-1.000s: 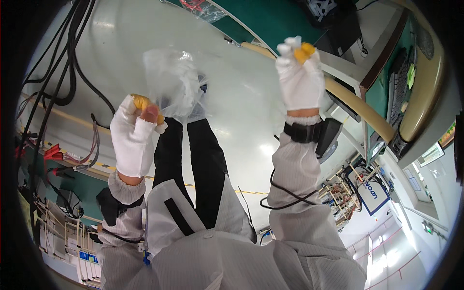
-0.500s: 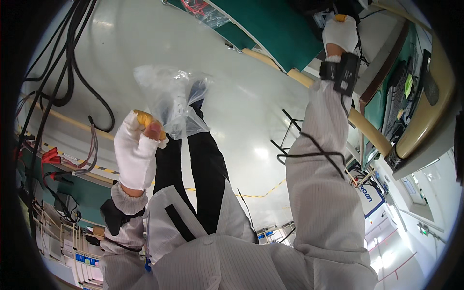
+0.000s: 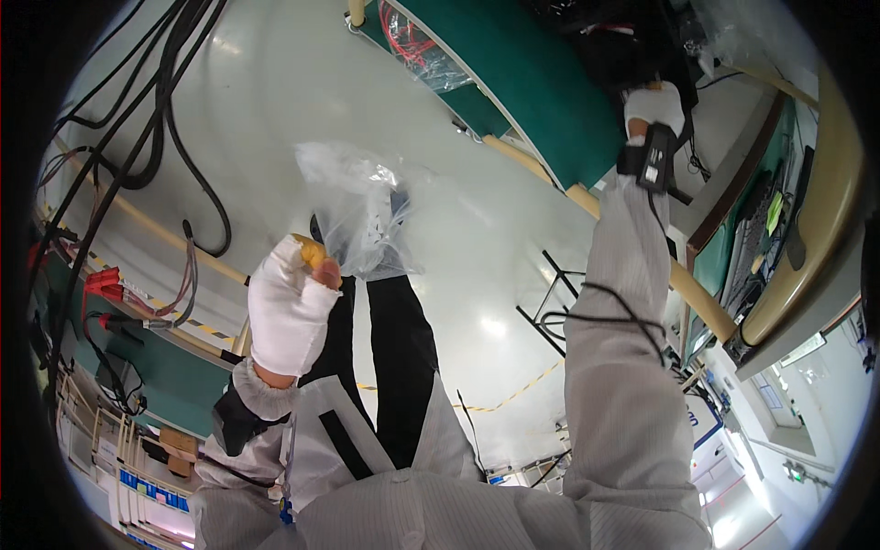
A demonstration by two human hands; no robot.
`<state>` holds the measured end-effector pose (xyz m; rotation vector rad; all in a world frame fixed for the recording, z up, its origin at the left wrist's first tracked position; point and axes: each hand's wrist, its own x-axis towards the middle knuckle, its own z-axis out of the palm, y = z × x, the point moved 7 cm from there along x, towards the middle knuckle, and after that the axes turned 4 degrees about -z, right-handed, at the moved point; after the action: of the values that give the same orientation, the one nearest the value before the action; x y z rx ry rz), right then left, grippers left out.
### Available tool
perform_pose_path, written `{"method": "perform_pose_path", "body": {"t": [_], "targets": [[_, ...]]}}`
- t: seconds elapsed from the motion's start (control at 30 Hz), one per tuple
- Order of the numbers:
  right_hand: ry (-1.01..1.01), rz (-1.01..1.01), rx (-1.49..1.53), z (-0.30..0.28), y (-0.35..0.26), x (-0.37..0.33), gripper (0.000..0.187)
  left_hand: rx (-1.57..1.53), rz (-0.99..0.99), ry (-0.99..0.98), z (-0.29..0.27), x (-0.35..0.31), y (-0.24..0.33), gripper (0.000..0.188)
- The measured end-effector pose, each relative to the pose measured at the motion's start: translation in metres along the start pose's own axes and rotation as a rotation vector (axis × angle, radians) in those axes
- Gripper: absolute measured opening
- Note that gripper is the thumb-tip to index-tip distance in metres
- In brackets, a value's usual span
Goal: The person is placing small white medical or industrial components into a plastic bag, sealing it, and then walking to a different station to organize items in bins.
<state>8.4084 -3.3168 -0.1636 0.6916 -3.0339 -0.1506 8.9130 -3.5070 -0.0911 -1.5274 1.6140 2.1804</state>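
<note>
My left hand (image 3: 293, 307), in a white glove with yellow fingertips, is closed on the edge of a clear plastic bag (image 3: 367, 220). The bag hangs out beyond the fingers, above the floor and in front of my legs. Far off at the upper right, my right hand (image 3: 656, 105), also in a white glove, reaches to a dark black item (image 3: 623, 55) over the green tabletop. Its fingers are mostly hidden against that black item, whose kind I cannot make out. Each wrist wears a black strapped device.
A green-topped table (image 3: 513, 64) crosses the top, with a clear bag of red wires (image 3: 408, 41) at its edge. Black cables (image 3: 170, 101) hang at the left, above red clamps (image 3: 104, 284). A dark metal stand (image 3: 550, 302) is on the floor. More clear plastic (image 3: 752, 37) shows at upper right.
My left hand still grips the bag, both now a little further right in view. My right hand has shifted against the black item, and its fingertips are less visible. The whole view has tilted slightly.
</note>
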Motion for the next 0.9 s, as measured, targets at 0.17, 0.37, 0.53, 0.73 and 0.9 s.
{"method": "perform_pose_path", "body": {"t": [0.17, 0.37, 0.53, 0.73, 0.9], "targets": [[0.329, 0.075, 0.189, -0.084, -0.002, -0.055, 0.021, 0.381, 0.381, 0.068, 0.007, 0.000, 0.033, 0.020], [-0.113, 0.423, 1.121, -0.090, -0.057, -0.141, 0.023, -0.065, 0.094, -0.002, 0.000, 0.007, 0.016, 0.023], [-0.557, 0.494, 1.739, -0.095, -0.135, -0.220, 0.018, 0.005, 0.295, 0.129, -0.005, 0.008, 0.034, 0.023], [-0.875, 0.505, 1.930, -0.118, -0.186, -0.275, 0.019, 0.305, 0.293, -0.001, 0.027, -0.008, 0.066, 0.051], [-0.850, 0.449, 1.867, -0.135, -0.203, -0.298, 0.021, 0.448, 0.461, 0.001, 0.033, -0.022, 0.070, 0.053]]}}
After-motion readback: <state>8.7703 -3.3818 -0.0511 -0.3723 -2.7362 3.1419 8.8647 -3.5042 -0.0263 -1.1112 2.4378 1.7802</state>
